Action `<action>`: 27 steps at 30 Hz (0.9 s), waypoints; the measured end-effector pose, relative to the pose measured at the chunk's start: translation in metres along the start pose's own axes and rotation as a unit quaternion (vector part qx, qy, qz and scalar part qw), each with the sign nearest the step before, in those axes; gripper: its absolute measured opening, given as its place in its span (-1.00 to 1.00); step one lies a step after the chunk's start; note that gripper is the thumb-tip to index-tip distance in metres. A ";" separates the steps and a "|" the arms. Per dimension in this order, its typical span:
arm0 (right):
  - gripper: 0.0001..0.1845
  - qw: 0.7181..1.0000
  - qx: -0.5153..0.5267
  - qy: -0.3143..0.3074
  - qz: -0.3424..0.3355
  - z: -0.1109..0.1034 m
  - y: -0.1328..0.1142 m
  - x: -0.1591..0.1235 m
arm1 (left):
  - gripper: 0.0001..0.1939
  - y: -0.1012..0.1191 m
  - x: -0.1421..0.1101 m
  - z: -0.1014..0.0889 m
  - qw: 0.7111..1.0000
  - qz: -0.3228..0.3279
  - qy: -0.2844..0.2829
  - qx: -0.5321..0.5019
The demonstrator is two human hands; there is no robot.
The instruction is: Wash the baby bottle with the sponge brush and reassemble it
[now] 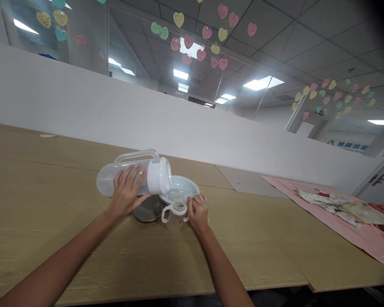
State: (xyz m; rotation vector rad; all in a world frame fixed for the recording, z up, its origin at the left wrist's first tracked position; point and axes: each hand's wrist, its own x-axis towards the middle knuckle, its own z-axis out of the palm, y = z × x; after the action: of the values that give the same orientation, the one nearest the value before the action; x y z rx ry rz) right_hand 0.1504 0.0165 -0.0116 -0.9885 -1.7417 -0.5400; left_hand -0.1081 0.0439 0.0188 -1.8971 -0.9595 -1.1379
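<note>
The plastic pitcher [110, 181] tilts in the left hand [126, 192], fingers wrapped around it, its white lid tipped toward a white plate [182, 185] at two o'clock. The curled right hand [198, 212] grasps a two-handled cup [176, 215], beside a steel dish [148, 211].

Office floor, drop-tile ceiling [320, 47], recessed fluorescent panels [259, 83], paper heart notes [208, 42] on glass partitions [83, 21], white partition wall [115, 111], long wood-veneer table [51, 192]
</note>
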 end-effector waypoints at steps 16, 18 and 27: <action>-0.63 1.000 -0.007 0.006 -0.003 -0.001 -0.001 0.001 | -0.32 0.001 0.000 -0.002 1.000 0.008 -0.007 0.003; -0.63 1.000 -0.008 0.005 -0.002 -0.001 -0.001 0.000 | -0.31 0.001 0.000 -0.002 1.000 0.012 -0.007 0.008; -0.63 1.000 -0.015 0.005 -0.001 -0.001 0.000 0.000 | -0.33 0.003 0.000 -0.002 1.000 0.021 -0.014 0.017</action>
State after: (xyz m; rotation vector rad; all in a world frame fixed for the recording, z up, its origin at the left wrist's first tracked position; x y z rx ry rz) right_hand 0.1510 0.0158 -0.0114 -1.0028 -1.7313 -0.5728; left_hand -0.1067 0.0407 0.0193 -1.9012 -0.9444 -1.0673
